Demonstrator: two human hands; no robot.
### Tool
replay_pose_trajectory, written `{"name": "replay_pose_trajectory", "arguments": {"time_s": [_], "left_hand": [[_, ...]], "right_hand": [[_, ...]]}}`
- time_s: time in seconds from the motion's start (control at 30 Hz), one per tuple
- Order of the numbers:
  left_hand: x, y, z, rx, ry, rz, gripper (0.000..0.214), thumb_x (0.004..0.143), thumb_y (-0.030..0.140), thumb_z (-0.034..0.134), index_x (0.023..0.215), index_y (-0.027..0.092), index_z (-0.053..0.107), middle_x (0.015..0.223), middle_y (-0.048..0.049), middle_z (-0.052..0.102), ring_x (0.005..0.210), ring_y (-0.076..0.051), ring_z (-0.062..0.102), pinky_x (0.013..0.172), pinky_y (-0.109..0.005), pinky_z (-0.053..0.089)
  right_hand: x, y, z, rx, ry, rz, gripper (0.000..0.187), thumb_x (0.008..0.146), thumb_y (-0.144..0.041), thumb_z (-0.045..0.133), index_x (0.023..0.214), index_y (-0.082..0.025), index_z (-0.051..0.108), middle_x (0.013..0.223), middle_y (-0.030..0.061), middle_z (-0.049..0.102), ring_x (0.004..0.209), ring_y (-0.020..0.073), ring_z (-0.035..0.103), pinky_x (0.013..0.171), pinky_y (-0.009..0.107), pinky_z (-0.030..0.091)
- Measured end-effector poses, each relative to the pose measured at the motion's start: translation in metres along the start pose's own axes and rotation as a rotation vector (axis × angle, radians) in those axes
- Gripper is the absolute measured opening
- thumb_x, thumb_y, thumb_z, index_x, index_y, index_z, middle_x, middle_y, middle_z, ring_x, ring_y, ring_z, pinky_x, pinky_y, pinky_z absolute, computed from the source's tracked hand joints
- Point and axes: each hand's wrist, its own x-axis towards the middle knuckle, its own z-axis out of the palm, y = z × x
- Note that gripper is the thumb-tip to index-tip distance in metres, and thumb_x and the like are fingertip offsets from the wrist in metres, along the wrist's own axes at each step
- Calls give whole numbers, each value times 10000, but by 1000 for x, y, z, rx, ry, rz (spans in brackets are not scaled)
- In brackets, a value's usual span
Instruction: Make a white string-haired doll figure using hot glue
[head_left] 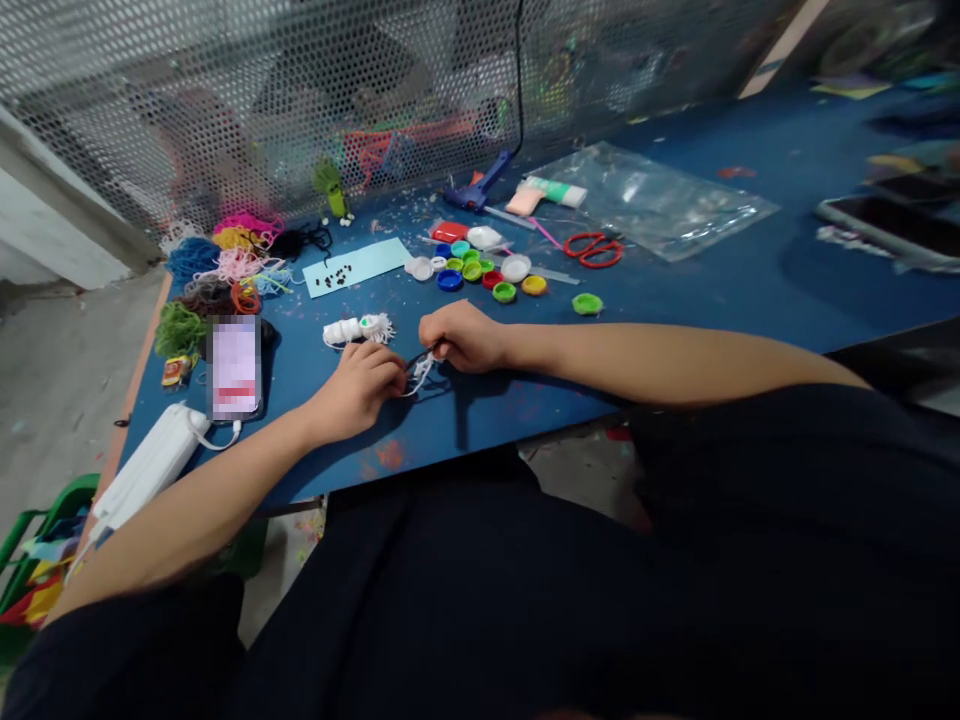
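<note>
My left hand (361, 388) is closed in a pinch over the blue table near its front edge. Opposite it, my right hand (466, 338) also pinches, with its fingertips turned down. A small tangle of white string (424, 372) and a thin dark strand run between the two sets of fingertips; where each end goes inside the fingers is hidden. Just beyond my left hand lies a white wrapped figure (356, 329) with fringed string at one end and a small green spot.
Coloured yarn bundles (217, 262), a phone (235, 368) and a white power strip (154, 465) lie at left. Behind are a light blue card (356, 266) with black bits, coloured caps (472, 270), red scissors (593, 249), a glue gun (480, 188) and a plastic bag (660, 205).
</note>
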Motion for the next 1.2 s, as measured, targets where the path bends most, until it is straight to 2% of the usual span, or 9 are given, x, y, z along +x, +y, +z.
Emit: {"name": "replay_pose_trajectory", "arguments": {"time_s": [0.13,0.27,0.43,0.53,0.8,0.9,1.07,1.13,1.2], "left_hand": [[-1,7,-7,-291,25,-144,167,991,139,516,905,199,646,843,-26,726,859,-183,636,906,-383,469],[1,8,-6,-591,112,-288,149,1019,324,650,978,190,700,800,-17,720,757,-146,667,753,-292,505],[8,6,-1,-985,326,-298,305,905,411,842,983,180,659,663,17,676,621,-115,673,694,-254,561],[8,10,-6,-1191,463,-281,358,830,367,907,983,208,626,620,63,627,549,-90,622,708,-269,605],[5,11,-16,-1356,397,-343,354,799,357,920,965,217,641,661,72,646,378,2,307,460,-205,444],[5,9,-14,-1334,430,-349,378,796,376,935,975,219,641,679,63,658,420,-21,414,542,-231,535],[7,15,-9,-1330,425,-363,447,785,410,970,969,189,627,697,32,672,565,-68,623,595,-201,552],[8,17,-5,-1329,404,-353,471,781,421,981,978,177,629,706,21,689,587,-72,645,567,-174,524],[9,18,-1,-1324,372,-352,494,785,434,981,1028,175,637,725,13,710,573,-73,642,543,-169,510]], "right_hand": [[1,-8,1,148,145,67,497,1152,-619,273,960,-216,494,800,20,585,669,139,504,673,274,394],[7,-20,1,243,243,143,512,1150,-642,302,994,-207,521,823,15,559,691,136,497,680,276,428],[16,-9,2,307,609,421,593,1075,-785,391,1009,-224,573,952,74,637,871,200,619,859,400,563],[14,18,3,413,815,582,684,971,-910,474,968,-234,573,899,49,653,819,192,661,746,365,575],[5,48,-16,579,1043,617,567,970,-829,576,951,-274,461,854,-3,612,612,105,500,573,300,414],[12,23,-18,599,949,521,543,1014,-800,521,926,-275,417,723,-46,483,531,101,368,519,293,314],[22,-50,-5,692,422,494,553,795,-631,914,984,-220,596,667,-69,474,535,75,387,512,244,322],[23,-72,3,688,178,529,514,782,-576,939,973,-184,667,629,-66,471,554,70,378,523,234,316],[24,-83,10,694,106,539,464,830,-579,897,921,-164,709,623,-50,492,570,70,375,531,231,308]]}}
